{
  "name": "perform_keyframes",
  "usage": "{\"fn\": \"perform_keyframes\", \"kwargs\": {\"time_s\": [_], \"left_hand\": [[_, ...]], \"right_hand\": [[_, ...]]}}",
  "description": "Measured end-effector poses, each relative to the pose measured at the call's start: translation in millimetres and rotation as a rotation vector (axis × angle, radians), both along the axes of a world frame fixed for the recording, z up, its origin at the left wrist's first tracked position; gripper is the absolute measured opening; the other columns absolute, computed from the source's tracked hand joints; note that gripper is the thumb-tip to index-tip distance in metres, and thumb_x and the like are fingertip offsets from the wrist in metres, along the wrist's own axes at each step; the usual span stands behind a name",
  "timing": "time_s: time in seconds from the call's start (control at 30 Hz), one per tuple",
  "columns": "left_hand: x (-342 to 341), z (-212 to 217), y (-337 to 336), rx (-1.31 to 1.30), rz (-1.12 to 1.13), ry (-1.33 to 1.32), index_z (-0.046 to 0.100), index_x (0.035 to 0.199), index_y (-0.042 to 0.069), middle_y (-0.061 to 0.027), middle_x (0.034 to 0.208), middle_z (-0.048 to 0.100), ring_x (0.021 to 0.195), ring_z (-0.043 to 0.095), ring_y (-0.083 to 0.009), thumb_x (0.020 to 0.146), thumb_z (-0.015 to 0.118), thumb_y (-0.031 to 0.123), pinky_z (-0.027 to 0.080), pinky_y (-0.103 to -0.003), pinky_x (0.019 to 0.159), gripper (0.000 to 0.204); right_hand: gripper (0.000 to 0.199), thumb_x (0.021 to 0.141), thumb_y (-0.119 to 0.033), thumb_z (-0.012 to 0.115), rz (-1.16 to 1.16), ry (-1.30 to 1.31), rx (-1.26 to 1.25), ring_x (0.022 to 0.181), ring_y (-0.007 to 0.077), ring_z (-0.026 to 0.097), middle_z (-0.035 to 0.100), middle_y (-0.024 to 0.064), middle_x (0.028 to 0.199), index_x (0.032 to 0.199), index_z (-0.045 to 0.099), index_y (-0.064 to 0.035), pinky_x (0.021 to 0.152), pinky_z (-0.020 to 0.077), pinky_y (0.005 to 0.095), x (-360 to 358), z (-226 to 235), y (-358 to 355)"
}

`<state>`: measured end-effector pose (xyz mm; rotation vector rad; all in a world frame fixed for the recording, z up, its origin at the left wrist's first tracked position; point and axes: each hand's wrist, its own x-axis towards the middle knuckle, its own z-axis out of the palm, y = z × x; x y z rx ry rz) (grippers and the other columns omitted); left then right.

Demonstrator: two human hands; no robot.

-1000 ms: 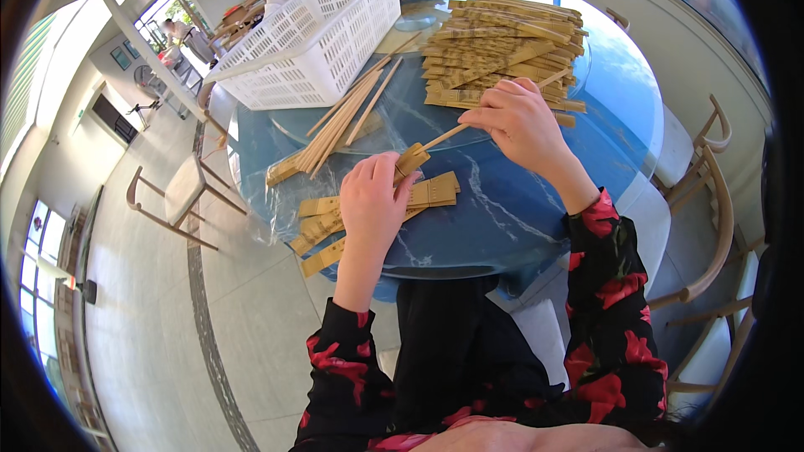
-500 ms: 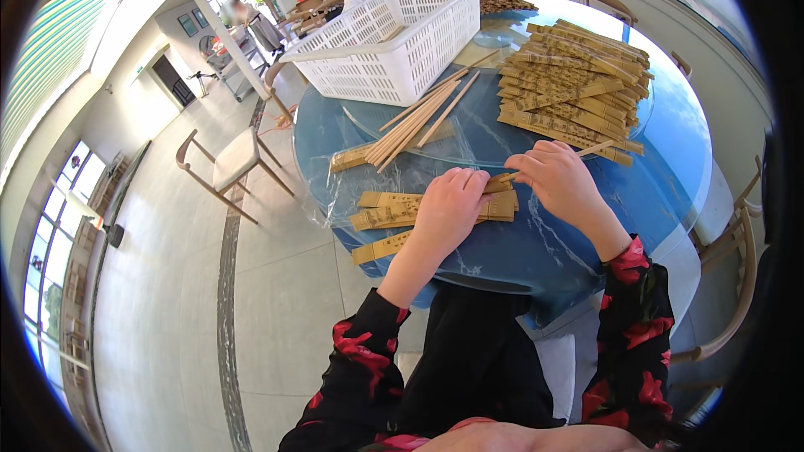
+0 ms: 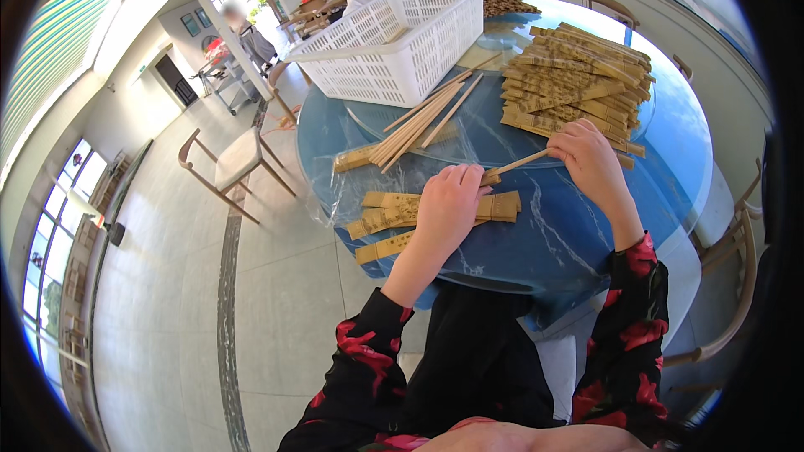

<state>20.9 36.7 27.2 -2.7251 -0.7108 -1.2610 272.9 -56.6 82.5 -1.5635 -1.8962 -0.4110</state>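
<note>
Nothing legible at this resolution: dark print shows on the tan paper sleeves (image 3: 574,88) heaped toward the far right of the tabletop (image 3: 548,230), but the characters are too small and blurred to make out. Same for the loose sleeves (image 3: 389,216) by the left hand (image 3: 450,201): dark marks along their length, unreadable. Framed panels (image 3: 191,25) on the back wall (image 3: 177,40) are too small to tell if they carry lettering.
</note>
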Motion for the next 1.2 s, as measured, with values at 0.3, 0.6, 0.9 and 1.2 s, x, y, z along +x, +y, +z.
{"fn": "perform_keyframes", "kwargs": {"time_s": [0.3, 0.6, 0.9, 1.2], "left_hand": [[-0.4, -0.1, -2.1, -0.018, -0.080, 0.060, 0.064, 0.112, 0.005, -0.0090, 0.102, 0.069, 0.100, 0.067, -0.0310, 0.088, 0.078, 0.017, 0.055, -0.043, 0.086, 0.030], [-0.4, 2.0, -2.6, -0.011, -0.036, -0.020, 0.066, 0.111, 0.006, -0.0081, 0.102, 0.071, 0.100, 0.069, -0.0310, 0.088, 0.079, 0.018, 0.055, -0.043, 0.086, 0.029], [-1.4, 4.9, -5.1, -0.003, -0.082, -0.022, 0.066, 0.111, 0.004, -0.0109, 0.104, 0.071, 0.100, 0.069, -0.0339, 0.088, 0.079, 0.014, 0.055, -0.044, 0.087, 0.028], [-2.2, 8.0, -3.7, -0.024, -0.119, -0.008, 0.065, 0.112, 0.004, -0.0110, 0.104, 0.071, 0.100, 0.068, -0.0341, 0.087, 0.080, 0.014, 0.055, -0.045, 0.087, 0.030]], "right_hand": [[0.015, 0.095, -0.013, 0.067, 0.221, 0.261, -0.151, 0.100, 0.0352, 0.064, 0.069, 0.0123, 0.098, 0.108, 0.072, -0.0051, 0.088, 0.0516, 0.0430, -39.3, -6.6, 0.2], [0.019, 0.108, -0.010, 0.056, 0.419, 1.022, -0.432, 0.081, 0.0062, 0.053, 0.059, -0.0017, 0.087, 0.108, 0.073, -0.0011, 0.073, 0.0440, 0.0224, -6.8, -2.7, 3.1], [0.016, 0.110, -0.011, 0.055, 0.545, 1.124, -0.525, 0.082, 0.0065, 0.056, 0.059, -0.0016, 0.091, 0.119, 0.066, -0.0034, 0.073, 0.0457, 0.0221, -15.0, -16.8, 12.6], [0.023, 0.113, -0.017, 0.051, 0.711, 1.344, -0.717, 0.088, 0.0088, 0.058, 0.064, 0.0009, 0.095, 0.120, 0.068, -0.0023, 0.078, 0.0477, 0.0247, -30.1, -31.6, 19.0]]}}
